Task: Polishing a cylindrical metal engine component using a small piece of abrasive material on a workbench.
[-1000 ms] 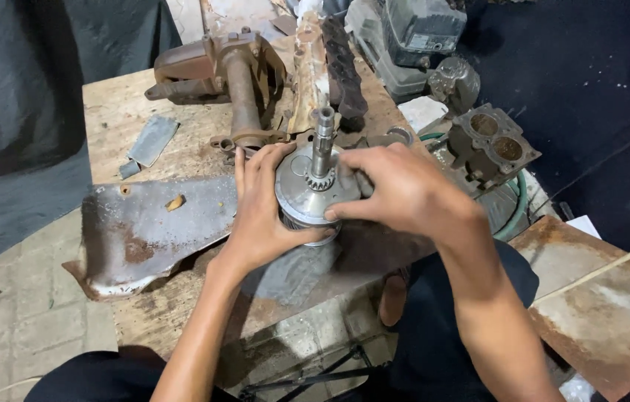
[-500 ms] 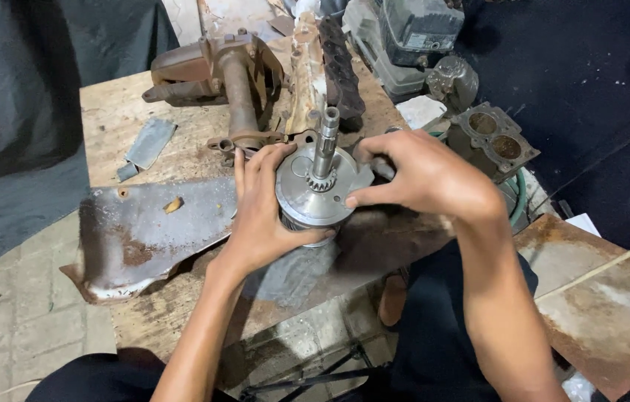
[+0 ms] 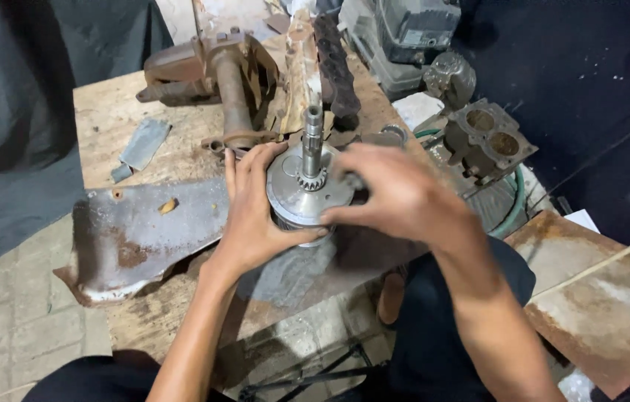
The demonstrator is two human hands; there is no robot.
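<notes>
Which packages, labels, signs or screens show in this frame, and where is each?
No screen, sign or readable label shows.
White sheet: right edge, beside the rusty plate; flat, may be paper.
Pale block: on the bench behind the hands, squarish, off-white; cannot tell if it is a package.

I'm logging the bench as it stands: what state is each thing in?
Left hand: cupped round the disc's left edge.
Right hand: fingers on the disc's right rim.
Disc: flat, geared shaft upright.
Plate: rusty, bent, lying flat.
Carburettor: bores open.
</notes>
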